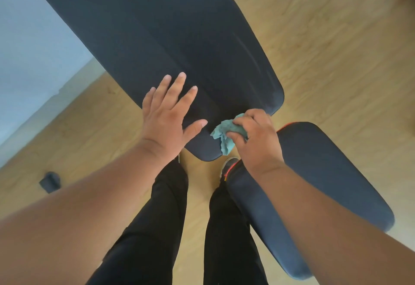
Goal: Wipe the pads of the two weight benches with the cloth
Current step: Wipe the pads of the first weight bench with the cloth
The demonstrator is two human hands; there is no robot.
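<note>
The teal cloth [226,133] sits bunched at the near end of the long back pad [157,38], pinched in the right hand [254,136], whose grip is closed tight around it. The left hand [167,114] lies flat, fingers spread, bracing that pad. Wiping this pad's lower edge looks under way; next likely calls for strokes across the seat pad [325,172] alongside.

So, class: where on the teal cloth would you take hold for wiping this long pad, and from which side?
Grip the bunched middle from above, as the right hand does: the cloth lies crumpled on the long pad, its loose edge trailing left, free to wipe.
</note>
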